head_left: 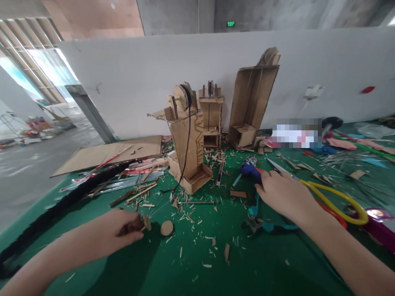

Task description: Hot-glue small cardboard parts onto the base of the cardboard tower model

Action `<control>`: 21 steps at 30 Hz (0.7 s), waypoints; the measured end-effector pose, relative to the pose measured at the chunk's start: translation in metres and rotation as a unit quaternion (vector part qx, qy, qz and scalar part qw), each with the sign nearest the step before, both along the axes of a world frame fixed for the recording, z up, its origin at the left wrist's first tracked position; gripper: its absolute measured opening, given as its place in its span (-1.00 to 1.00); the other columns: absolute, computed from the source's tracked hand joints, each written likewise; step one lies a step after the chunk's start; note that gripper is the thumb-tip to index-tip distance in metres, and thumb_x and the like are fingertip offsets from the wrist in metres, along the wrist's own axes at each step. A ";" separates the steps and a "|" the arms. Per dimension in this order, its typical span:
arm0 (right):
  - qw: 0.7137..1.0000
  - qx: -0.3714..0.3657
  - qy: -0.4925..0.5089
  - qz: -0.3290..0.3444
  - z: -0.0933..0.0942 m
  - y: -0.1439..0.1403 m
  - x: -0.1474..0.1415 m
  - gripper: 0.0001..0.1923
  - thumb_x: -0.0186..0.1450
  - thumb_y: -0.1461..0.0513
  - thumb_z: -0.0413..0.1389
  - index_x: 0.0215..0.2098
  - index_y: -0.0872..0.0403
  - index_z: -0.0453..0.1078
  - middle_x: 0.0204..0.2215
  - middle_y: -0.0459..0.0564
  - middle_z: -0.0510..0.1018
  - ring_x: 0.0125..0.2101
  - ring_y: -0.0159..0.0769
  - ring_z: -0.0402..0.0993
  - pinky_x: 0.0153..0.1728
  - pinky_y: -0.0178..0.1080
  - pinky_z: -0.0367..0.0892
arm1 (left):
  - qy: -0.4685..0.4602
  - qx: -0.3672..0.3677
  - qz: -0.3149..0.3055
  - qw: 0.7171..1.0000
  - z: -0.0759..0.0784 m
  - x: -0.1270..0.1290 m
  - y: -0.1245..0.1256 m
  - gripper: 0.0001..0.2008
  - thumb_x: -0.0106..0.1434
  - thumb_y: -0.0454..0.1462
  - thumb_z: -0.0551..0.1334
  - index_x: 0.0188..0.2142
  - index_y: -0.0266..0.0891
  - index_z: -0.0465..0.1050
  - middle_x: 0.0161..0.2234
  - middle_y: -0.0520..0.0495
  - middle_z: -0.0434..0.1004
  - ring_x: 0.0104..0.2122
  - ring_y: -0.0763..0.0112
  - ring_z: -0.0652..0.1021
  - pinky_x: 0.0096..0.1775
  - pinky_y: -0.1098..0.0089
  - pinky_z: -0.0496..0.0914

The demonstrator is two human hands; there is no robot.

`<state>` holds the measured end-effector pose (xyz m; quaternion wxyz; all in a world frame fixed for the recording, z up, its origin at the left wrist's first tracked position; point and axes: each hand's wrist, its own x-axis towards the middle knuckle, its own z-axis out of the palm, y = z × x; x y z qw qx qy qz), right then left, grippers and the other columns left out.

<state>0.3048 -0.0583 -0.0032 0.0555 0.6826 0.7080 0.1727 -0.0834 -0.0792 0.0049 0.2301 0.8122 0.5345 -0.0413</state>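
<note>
My left hand (123, 228), at the lower left, pinches a small cardboard disc (146, 222) with a thin stick through it. A second round cardboard disc (167, 228) lies flat on the table just right of it. My right hand (282, 195) is closed around a blue glue gun (250, 170), part of which the fingers hide. A clear glue stick (237, 180) pokes out of it. Below that hand are teal-handled pliers (253, 224). A cardboard model (189, 144) with a pulley wheel (182, 97) and a dark hanging cord stands upright between and beyond both hands.
Behind are a second cardboard model (211, 111) and a tall open cardboard box (254, 98). Yellow-handled scissors (336, 197) lie on the right, a black fuzzy strand (68, 201) on the left. Wood and cardboard scraps litter the green table (216, 271). A white partition (138, 82) stands behind.
</note>
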 end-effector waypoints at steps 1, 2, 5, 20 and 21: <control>1.000 0.005 -0.006 0.000 -0.004 0.003 0.001 -0.68 0.26 0.23 -0.14 -0.26 0.26 0.38 -0.39 0.23 0.47 -0.29 0.03 0.38 -0.40 -0.11 0.21 | 0.003 -0.013 -0.009 1.000 0.000 0.004 0.001 -0.71 0.22 -0.09 0.03 -0.43 -0.22 0.38 -0.51 0.04 0.43 -0.50 0.42 0.40 -0.45 0.45 0.18; 1.000 0.010 -0.004 0.001 -0.008 0.006 0.002 -0.69 0.25 0.25 -0.15 -0.28 0.26 0.37 -0.40 0.23 0.46 -0.29 0.02 0.38 -0.40 -0.12 0.19 | 0.007 -0.019 -0.014 1.000 0.001 0.007 0.002 -0.71 0.23 -0.11 0.01 -0.40 -0.23 0.37 -0.50 0.03 0.43 -0.49 0.42 0.40 -0.44 0.44 0.18; 0.999 0.025 0.040 -0.007 -0.015 0.016 0.004 -0.68 0.20 0.30 -0.14 -0.16 0.28 0.30 -0.38 0.23 0.45 -0.32 -0.04 0.39 -0.42 -0.16 0.16 | 0.005 -0.031 -0.014 0.999 0.003 0.010 0.004 -0.72 0.25 -0.13 -0.01 -0.33 -0.22 0.38 -0.45 0.00 0.44 -0.46 0.41 0.40 -0.42 0.42 0.19; 0.899 0.026 0.433 -0.062 0.034 -0.008 -0.004 -0.71 0.18 0.01 -0.01 -0.47 0.06 0.27 -0.62 -0.05 0.31 -0.62 -0.34 0.24 -0.59 -0.27 0.13 | -0.018 -0.003 0.013 1.000 -0.007 0.003 0.005 -0.72 0.24 -0.11 -0.01 -0.33 -0.21 0.35 -0.48 0.00 0.40 -0.48 0.41 0.38 -0.44 0.40 0.19; 0.844 -0.037 0.532 -0.049 0.036 -0.014 -0.012 -0.66 0.18 -0.04 -0.01 -0.43 0.06 0.26 -0.64 -0.10 0.28 -0.65 -0.40 0.19 -0.63 -0.30 0.13 | -0.020 -0.004 0.011 1.000 -0.006 0.003 0.005 -0.74 0.24 -0.12 -0.02 -0.32 -0.20 0.35 -0.47 0.01 0.40 -0.48 0.41 0.38 -0.43 0.40 0.19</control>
